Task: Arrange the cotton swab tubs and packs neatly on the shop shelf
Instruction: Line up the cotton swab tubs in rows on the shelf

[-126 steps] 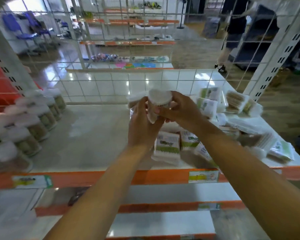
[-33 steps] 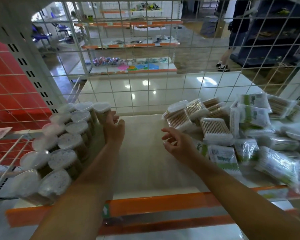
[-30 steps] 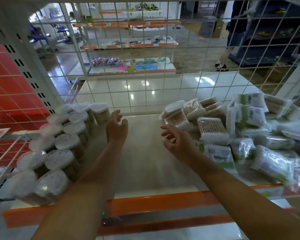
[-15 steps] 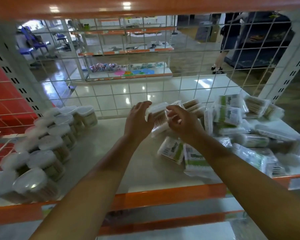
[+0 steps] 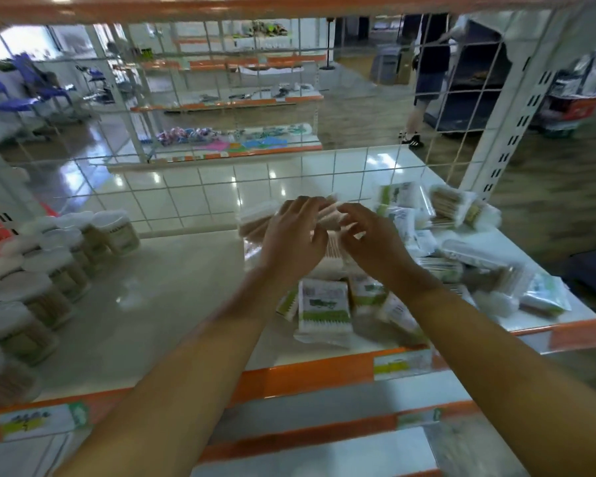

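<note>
Round cotton swab tubs (image 5: 116, 231) with white lids stand in two rows along the left of the white shelf (image 5: 159, 287). A loose pile of swab packs (image 5: 405, 201) covers the right half, with a green-labelled pack (image 5: 324, 306) lying nearest the front. Both hands are at the pile's left edge. My left hand (image 5: 295, 241) grips a flat clear box of swabs (image 5: 257, 220) from above. My right hand (image 5: 372, 241) has curled fingers pinching the same box's right end. The image is blurred here.
A white wire mesh (image 5: 221, 187) closes the back of the shelf, and an orange price rail (image 5: 307, 373) runs along its front. Another shelf board sits overhead. Beyond the mesh a person (image 5: 427, 80) stands in the aisle among other shelving.
My left hand left the tub rows and moved right; both hands came together at the pile's left edge and took hold of a flat swab box.
</note>
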Tool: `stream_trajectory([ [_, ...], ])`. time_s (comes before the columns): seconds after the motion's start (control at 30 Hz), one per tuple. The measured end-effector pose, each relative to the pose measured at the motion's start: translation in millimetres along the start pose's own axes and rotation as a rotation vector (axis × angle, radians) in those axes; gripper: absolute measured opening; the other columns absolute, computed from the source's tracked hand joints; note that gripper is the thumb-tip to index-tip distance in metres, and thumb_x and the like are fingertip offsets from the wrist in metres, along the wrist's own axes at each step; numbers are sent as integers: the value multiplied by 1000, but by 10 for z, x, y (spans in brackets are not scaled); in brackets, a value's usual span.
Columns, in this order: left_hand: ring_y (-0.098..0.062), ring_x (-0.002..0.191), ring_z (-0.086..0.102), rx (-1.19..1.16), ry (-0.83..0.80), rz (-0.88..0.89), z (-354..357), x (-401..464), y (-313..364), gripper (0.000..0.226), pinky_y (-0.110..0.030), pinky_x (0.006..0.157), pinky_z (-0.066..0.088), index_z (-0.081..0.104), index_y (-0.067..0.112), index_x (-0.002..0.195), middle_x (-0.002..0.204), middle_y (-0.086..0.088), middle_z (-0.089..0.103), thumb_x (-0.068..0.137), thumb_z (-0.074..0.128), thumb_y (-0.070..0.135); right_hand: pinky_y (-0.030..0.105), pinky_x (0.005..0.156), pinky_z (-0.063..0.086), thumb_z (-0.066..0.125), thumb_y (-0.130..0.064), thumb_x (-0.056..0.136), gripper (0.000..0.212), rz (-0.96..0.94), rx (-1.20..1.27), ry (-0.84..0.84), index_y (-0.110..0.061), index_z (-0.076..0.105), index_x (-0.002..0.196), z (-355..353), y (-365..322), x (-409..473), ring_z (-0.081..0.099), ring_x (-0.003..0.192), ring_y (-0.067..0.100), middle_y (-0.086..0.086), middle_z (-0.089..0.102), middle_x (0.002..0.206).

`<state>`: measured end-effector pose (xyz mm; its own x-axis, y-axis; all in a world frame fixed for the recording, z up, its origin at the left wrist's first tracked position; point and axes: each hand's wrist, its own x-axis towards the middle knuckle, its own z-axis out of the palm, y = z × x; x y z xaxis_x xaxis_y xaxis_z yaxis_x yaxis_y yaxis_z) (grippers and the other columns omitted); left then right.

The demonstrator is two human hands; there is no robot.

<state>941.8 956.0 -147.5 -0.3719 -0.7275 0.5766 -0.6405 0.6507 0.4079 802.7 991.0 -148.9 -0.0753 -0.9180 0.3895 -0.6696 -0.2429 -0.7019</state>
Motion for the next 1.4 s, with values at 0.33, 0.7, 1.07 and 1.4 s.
stream_trajectory([
  [0.33,-33,109,55,-64,-143,132,447,18,672,39,-43,89,46,59,2,118,116,-16,62,82,52,13,23,73,42,57,-10,87,35,146,-178,63,-9,56,122,-726,474,-133,55,86,14,7,62,105],
  [0.7,-28,102,59,-123,-348,194,766,-143,847,27,-30,93,40,67,3,104,104,-13,67,84,50,11,36,82,48,62,-27,79,27,32,-662,-273,-20,67,105,-938,865,-262,61,95,26,4,67,100],
  [1.07,-28,105,58,-106,-356,43,910,-309,781,32,-40,89,49,67,3,98,111,-10,64,79,47,18,39,92,35,56,-43,82,39,33,-879,-415,-22,50,114,-855,848,-261,46,109,22,0,58,113],
  [1.4,-21,80,54,-209,-290,-13,961,-341,738,17,-34,76,44,66,3,81,82,-7,61,88,58,16,34,86,33,71,-33,75,38,3,-581,-184,-18,65,110,-885,952,-336,57,97,26,7,67,97],
])
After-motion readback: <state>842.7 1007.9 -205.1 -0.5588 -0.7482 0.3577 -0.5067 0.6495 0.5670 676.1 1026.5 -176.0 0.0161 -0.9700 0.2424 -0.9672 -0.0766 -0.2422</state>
